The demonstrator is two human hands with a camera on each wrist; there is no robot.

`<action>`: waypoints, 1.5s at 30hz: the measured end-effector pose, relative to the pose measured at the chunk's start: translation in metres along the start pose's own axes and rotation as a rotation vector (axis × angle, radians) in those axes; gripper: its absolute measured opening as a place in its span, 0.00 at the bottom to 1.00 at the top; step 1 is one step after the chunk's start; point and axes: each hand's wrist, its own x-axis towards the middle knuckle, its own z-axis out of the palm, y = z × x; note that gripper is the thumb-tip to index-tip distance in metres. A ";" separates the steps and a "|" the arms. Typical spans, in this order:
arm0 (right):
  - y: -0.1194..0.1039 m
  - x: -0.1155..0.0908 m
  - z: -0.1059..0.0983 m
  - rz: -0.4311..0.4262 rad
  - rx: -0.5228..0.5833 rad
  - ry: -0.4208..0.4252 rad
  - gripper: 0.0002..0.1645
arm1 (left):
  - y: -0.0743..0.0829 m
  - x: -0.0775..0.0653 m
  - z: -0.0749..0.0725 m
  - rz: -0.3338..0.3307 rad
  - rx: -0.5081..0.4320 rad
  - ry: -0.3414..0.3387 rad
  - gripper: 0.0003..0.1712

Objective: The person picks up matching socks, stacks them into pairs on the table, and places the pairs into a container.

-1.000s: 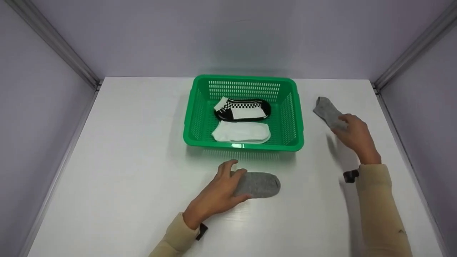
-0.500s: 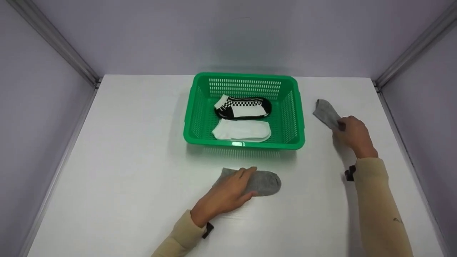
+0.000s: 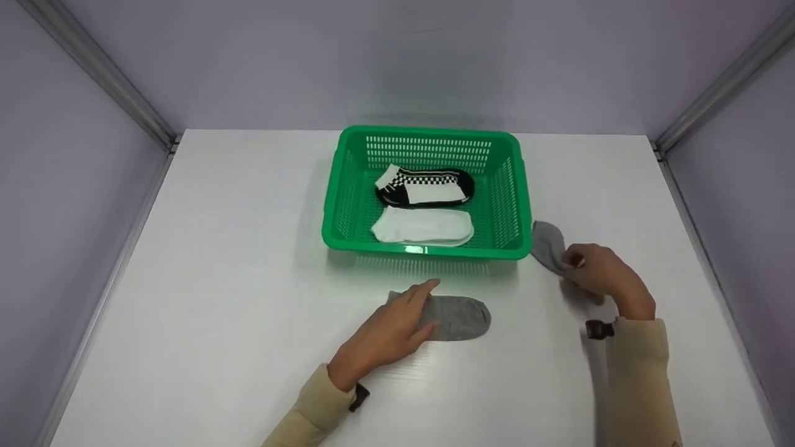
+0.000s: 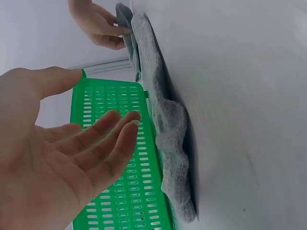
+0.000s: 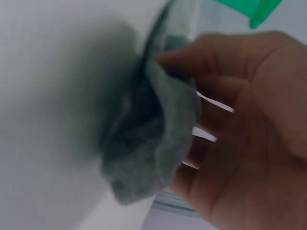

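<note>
One grey sock (image 3: 458,318) lies flat on the white table in front of the basket. My left hand (image 3: 388,329) hovers over its left end, fingers loosely extended; in the left wrist view the palm stands apart from that sock (image 4: 168,120). At the right, my right hand (image 3: 605,276) pinches a second grey sock (image 3: 548,245) between thumb and fingers, near the basket's front right corner. In the right wrist view this sock (image 5: 158,134) bunches and folds under the thumb.
A green plastic basket (image 3: 332,205) stands at the back middle of the table (image 3: 217,279). Inside lie a black-and-white checkered sock pair (image 3: 431,194) and a white sock pair (image 3: 422,226). Grey-white walls (image 3: 279,68) enclose the table at the back and sides.
My right hand has gripped the second grey sock and drawn it nearer and leftward, beside the basket. My left hand lowered over the front sock, then lifted its fingers slightly.
</note>
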 end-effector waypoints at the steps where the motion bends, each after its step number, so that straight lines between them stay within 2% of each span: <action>1: -0.005 -0.005 0.005 -0.018 0.006 -0.023 0.20 | -0.001 0.000 0.000 0.000 0.002 0.002 0.35; 6: -0.032 -0.031 0.030 -0.160 0.063 -0.045 0.12 | -0.003 -0.001 0.004 0.001 -0.002 0.014 0.28; 10: -0.056 -0.050 0.046 -0.320 0.159 0.001 0.08 | -0.004 -0.002 0.005 0.015 -0.048 0.030 0.32; 12: -0.067 -0.056 0.055 -0.410 0.242 0.002 0.10 | -0.004 -0.001 0.006 0.018 -0.068 0.036 0.36; 15: -0.082 -0.062 0.068 -0.533 0.404 -0.050 0.11 | -0.004 -0.001 0.006 0.023 -0.094 0.044 0.45; 19: -0.094 -0.061 0.084 -0.622 0.583 -0.131 0.09 | -0.002 0.000 0.006 0.031 -0.141 0.048 0.50; 22: -0.098 -0.060 0.092 -0.639 0.633 -0.149 0.08 | -0.002 0.000 0.006 0.038 -0.197 0.041 0.49; 27: -0.103 -0.057 0.101 -0.636 0.541 -0.062 0.08 | -0.007 -0.001 0.007 0.022 -0.300 0.011 0.50; 30: -0.107 -0.056 0.106 -0.634 0.493 0.002 0.09 | -0.010 -0.002 0.007 -0.015 -0.358 -0.006 0.49; 32: -0.110 -0.055 0.108 -0.628 0.479 0.030 0.09 | -0.011 -0.002 0.005 -0.036 -0.397 -0.007 0.43; 35: -0.112 -0.054 0.110 -0.605 0.458 0.053 0.09 | -0.013 -0.001 0.003 -0.049 -0.454 -0.005 0.29; 38: -0.112 -0.053 0.113 -0.546 0.455 0.050 0.11 | -0.014 0.001 -0.002 -0.049 -0.523 0.004 0.17; 42: -0.117 -0.050 0.119 -0.446 0.530 0.020 0.22 | -0.015 0.002 -0.011 -0.061 -0.660 0.027 0.16; 45: -0.121 -0.046 0.125 -0.400 0.619 -0.044 0.32 | -0.014 0.003 -0.017 -0.065 -0.768 0.028 0.15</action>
